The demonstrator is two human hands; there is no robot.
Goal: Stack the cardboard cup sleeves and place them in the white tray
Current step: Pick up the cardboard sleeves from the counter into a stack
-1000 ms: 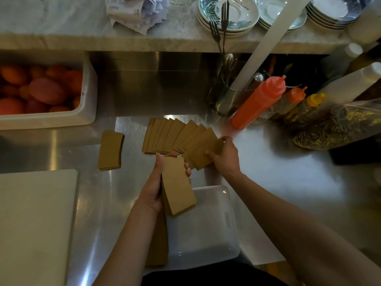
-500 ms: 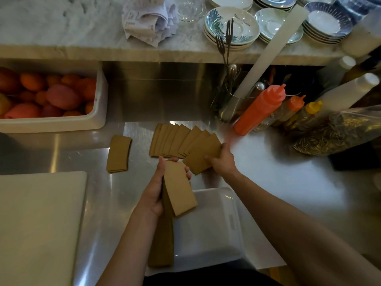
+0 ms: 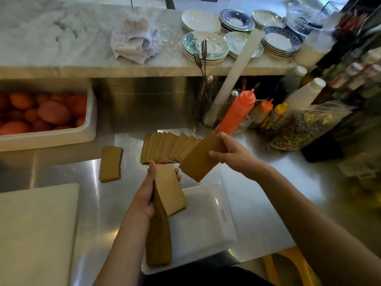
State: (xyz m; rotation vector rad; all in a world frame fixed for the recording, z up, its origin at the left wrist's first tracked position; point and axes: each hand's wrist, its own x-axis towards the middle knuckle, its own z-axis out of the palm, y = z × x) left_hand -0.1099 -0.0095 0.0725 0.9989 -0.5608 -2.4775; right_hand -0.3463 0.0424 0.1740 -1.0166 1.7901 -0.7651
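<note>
My left hand (image 3: 145, 195) grips a stack of brown cardboard cup sleeves (image 3: 169, 189) held upright over the white tray (image 3: 208, 221). My right hand (image 3: 233, 153) pinches a single flat sleeve (image 3: 201, 158), lifted off the steel counter and held just right of that stack. A fanned row of several sleeves (image 3: 162, 146) lies on the counter behind my hands. A small separate pile of sleeves (image 3: 110, 164) lies to the left. Another stack of sleeves (image 3: 158, 242) rests along the tray's left edge, partly hidden by my left wrist.
A white cutting board (image 3: 35, 230) sits at front left. A white tub of fruit (image 3: 47, 116) stands back left. Squeeze bottles (image 3: 237, 112), a cutlery cup and a plastic bag (image 3: 303, 124) crowd the back right. Plates (image 3: 206, 46) sit on the marble shelf above.
My right hand has lifted one sleeve off the right end of the fanned row and carried it up toward the stack in my left hand. The camera has tilted upward.
</note>
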